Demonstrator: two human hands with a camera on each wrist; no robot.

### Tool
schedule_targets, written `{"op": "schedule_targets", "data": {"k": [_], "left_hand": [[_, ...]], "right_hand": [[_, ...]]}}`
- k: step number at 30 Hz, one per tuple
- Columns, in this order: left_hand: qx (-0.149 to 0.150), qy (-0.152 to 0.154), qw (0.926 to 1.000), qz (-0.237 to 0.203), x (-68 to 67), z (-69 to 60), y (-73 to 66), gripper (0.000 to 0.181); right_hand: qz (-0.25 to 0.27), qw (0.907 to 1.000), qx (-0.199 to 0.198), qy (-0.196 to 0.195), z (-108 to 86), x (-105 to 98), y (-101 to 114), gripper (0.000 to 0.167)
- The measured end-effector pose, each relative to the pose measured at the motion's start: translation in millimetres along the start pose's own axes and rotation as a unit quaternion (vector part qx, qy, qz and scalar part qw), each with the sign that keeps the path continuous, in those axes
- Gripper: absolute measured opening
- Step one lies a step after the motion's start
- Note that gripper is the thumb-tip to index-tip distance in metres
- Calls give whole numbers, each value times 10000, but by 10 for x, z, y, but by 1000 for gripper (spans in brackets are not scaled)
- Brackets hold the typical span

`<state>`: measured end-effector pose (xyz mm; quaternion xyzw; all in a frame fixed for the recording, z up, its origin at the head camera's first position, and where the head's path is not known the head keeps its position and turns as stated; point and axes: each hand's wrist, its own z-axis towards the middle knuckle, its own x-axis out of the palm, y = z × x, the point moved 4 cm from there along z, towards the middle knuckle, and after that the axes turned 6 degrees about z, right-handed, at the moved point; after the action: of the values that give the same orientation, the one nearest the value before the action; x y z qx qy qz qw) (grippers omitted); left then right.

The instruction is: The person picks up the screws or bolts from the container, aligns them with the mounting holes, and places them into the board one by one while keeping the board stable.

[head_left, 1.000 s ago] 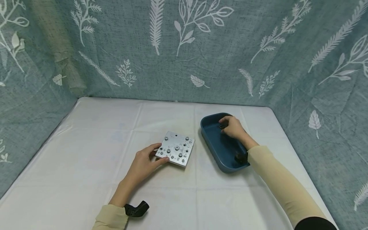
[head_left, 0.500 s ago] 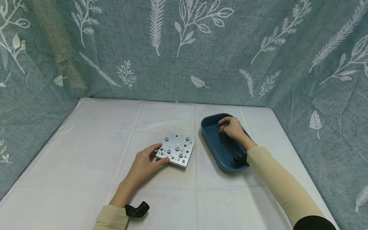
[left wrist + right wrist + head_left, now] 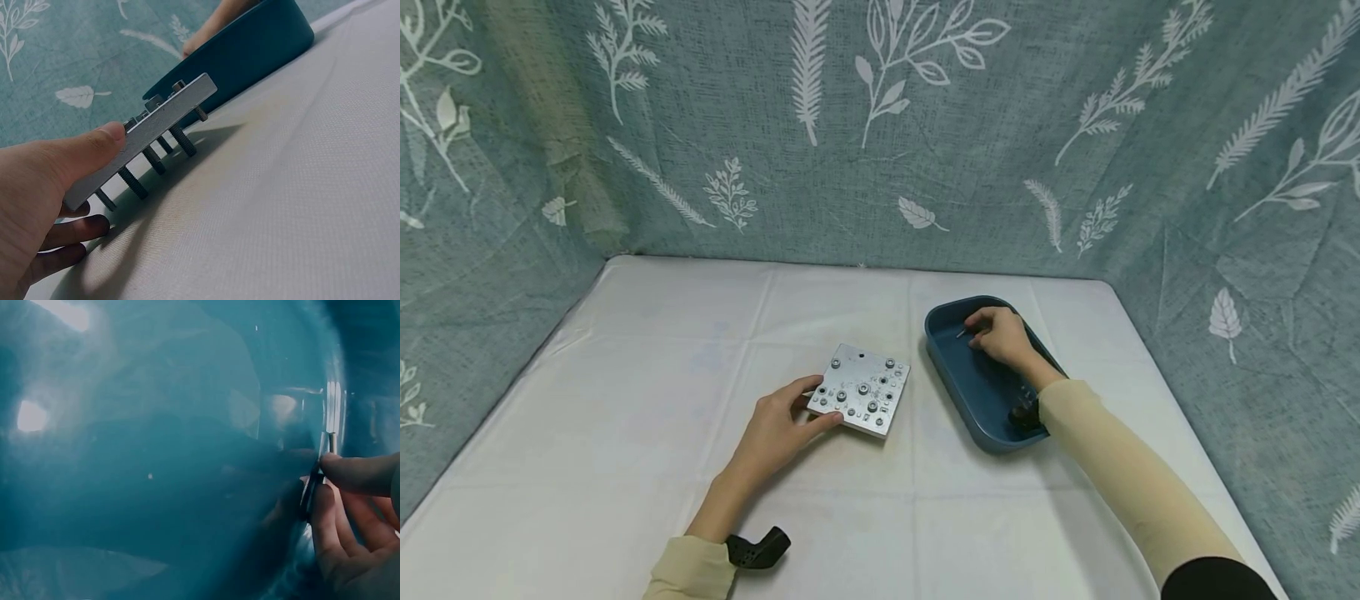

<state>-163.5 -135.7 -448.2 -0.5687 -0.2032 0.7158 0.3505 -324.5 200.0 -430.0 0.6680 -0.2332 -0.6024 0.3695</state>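
My left hand grips the lower left corner of a square silver metal plate, thumb on top and fingers at the edge and below. Socket-head screws of several sizes stand in the plate. In the left wrist view their threaded shanks stick out underneath; I cannot tell whether they touch the cloth. Inside the blue tray, my right hand pinches a thin metal rod between thumb and fingertips, close to the tray wall. Its silver tip points left in the head view; the fingers hide the rest.
A white cloth with fold lines covers the table. Green-grey curtain with white leaf prints hangs behind and at both sides. Black wrist-worn devices show at the left wrist and, over the tray's near end, at the right.
My right hand has shifted slightly left inside the tray, and the silver tip of the rod now shows beyond its fingers. The left hand and plate stay practically still.
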Motion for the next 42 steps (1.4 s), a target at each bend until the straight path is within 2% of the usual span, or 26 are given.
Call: {"op": "schedule_targets", "data": {"k": [7,13,19,25,29,33,39,42], "left_hand": [[-21,27,10000,-35,4,-3,10,69],[-44,28,10000,-45,-6,-3,0,70],[-87,46,9999,-42,-2,1,-5,70],[-110,60,9999,-33,2,2,-12,69],[-132,68,9999,-46,1,1,-13,69],[-133,81,9999,-53,3,-1,-13,68],[-123,82,9999,-77,3,-6,-13,68],[-104,70,9999,-64,6,-7,-9,68]], "right_hand": [[-75,9998,-172,57,34,36,15,24],[99,9998,-124,118,48,50,33,26],[42,9992,-348,211,72,75,57,18],[85,9984,-416,379,81,109,59,22],[47,9976,-521,447,90,132,69,16],[-39,9973,-609,413,91,138,84,11],[-66,9980,-537,325,89,124,73,11],[-56,9971,-663,368,89,135,74,9]]}}
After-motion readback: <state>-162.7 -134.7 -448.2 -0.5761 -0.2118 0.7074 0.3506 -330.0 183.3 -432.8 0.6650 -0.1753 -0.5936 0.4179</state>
